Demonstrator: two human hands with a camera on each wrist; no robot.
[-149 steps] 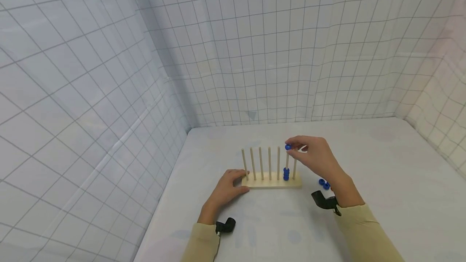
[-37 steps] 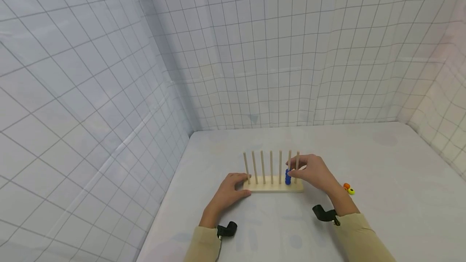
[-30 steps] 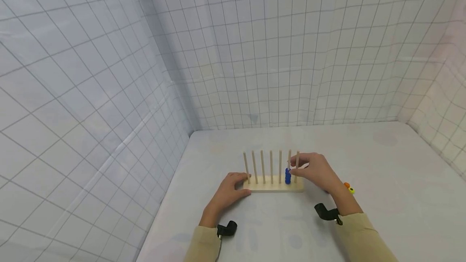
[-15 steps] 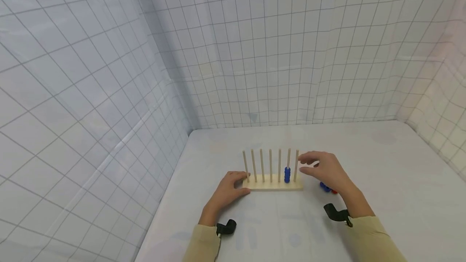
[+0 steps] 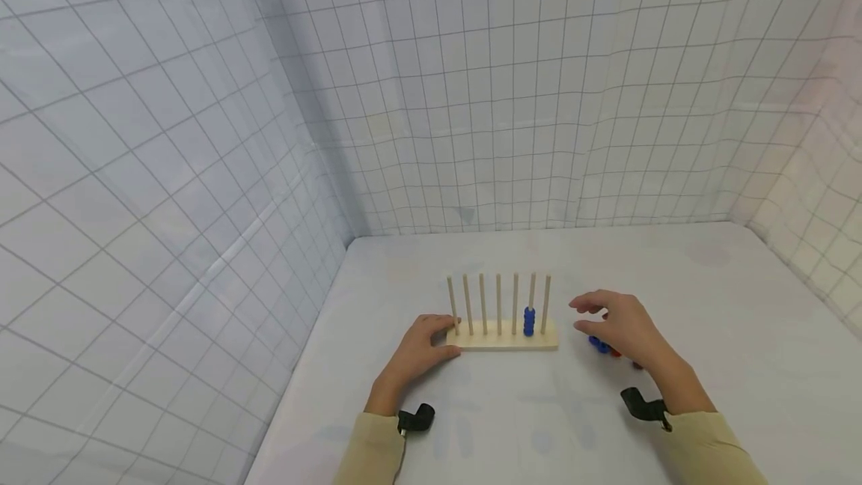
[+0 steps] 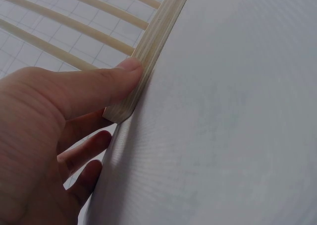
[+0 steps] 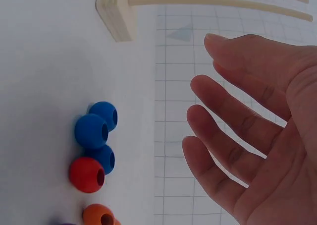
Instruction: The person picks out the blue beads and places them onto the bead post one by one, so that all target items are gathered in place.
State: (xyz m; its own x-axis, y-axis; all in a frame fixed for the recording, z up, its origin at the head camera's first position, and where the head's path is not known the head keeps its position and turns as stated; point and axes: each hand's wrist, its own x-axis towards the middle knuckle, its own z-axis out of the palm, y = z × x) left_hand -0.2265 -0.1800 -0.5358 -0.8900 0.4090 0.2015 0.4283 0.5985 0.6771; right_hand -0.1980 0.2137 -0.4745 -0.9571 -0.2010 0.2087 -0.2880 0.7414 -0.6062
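A pale wooden base with several upright pegs (image 5: 501, 341) stands on the table. Blue beads (image 5: 529, 322) are stacked on the second peg from the right; the other pegs are bare. My left hand (image 5: 419, 346) grips the base's left end, its thumb (image 6: 116, 81) on the front edge in the left wrist view. To the right of the base, my right hand (image 5: 621, 326) hovers with spread fingers and holds nothing. Below it lie loose blue beads (image 5: 598, 344), partly hidden in the head view. The right wrist view shows them beside a red bead (image 7: 87, 175) and an orange bead (image 7: 98, 216).
A dark purple bead (image 7: 64, 224) is cut off at the bottom of the right wrist view. White grid-patterned sheets (image 5: 505, 96) rise behind the table and along its sides. Black wrist cameras (image 5: 643, 404) sit on both wrists.
Another blue bead has gone down onto the stack. My right hand has let go of it and moved right, toward the loose beads. The left hand has stayed on the base.
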